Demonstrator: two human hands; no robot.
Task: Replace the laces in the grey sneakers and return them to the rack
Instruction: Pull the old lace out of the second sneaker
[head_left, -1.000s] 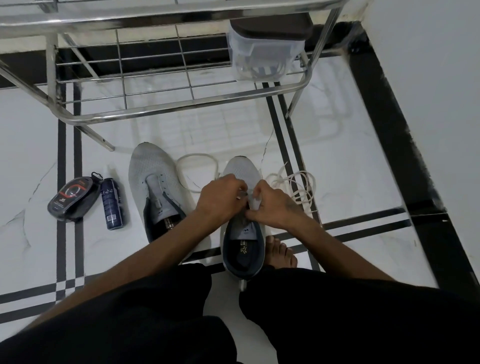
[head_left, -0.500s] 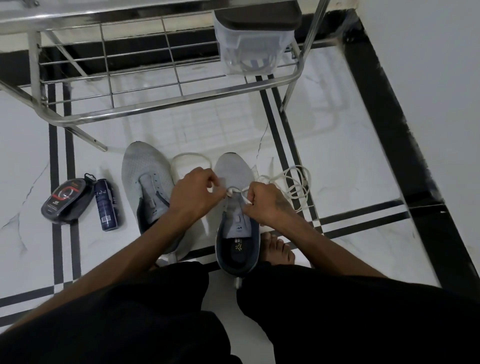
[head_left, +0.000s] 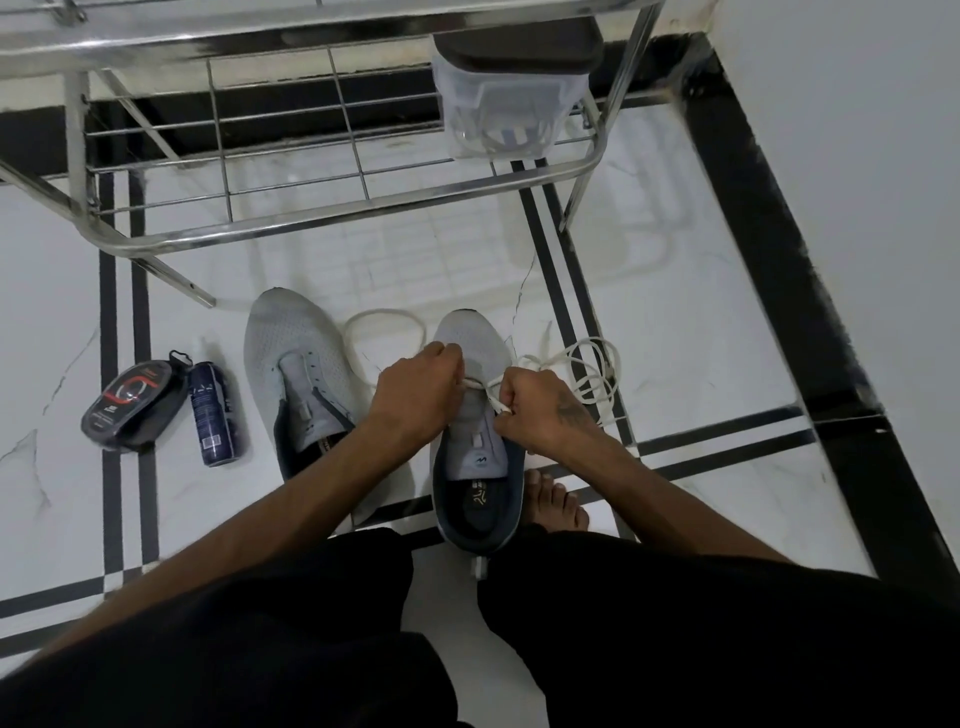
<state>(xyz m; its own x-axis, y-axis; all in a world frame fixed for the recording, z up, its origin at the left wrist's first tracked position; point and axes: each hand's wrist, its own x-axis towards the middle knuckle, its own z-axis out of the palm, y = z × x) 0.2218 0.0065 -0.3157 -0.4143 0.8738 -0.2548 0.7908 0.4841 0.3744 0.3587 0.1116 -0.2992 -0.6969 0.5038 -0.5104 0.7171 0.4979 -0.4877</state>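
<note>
Two grey sneakers (head_left: 298, 374) sit on the floor (head_left: 675, 322) before the rack (head_left: 332, 228). Over the right-hand sneaker (head_left: 475, 447), the left hand (head_left: 418, 397) and right hand (head_left: 537, 408) each pinch the white lace (head_left: 480, 385), whose slack coils at right.

A: that rack (head_left: 332, 228) up top looks like polished chrome-type metal, super shiny, thin wire bars too. And the floor (head_left: 701, 312)? glossy white marble-look tile, black strips, you can see the rack mirrored in it.

B: yep. The sneakers (head_left: 296, 343) are matt grey knit mesh, darker lining at the collar. White lace (head_left: 592, 369) looks like soft woven cord. Tub (head_left: 498, 109) on the rack is cloudy see-through plastic with a dark lid. Lower left, the can (head_left: 210, 410) is smooth dark blue, the polish case (head_left: 130, 405) glossy black plastic.
</note>
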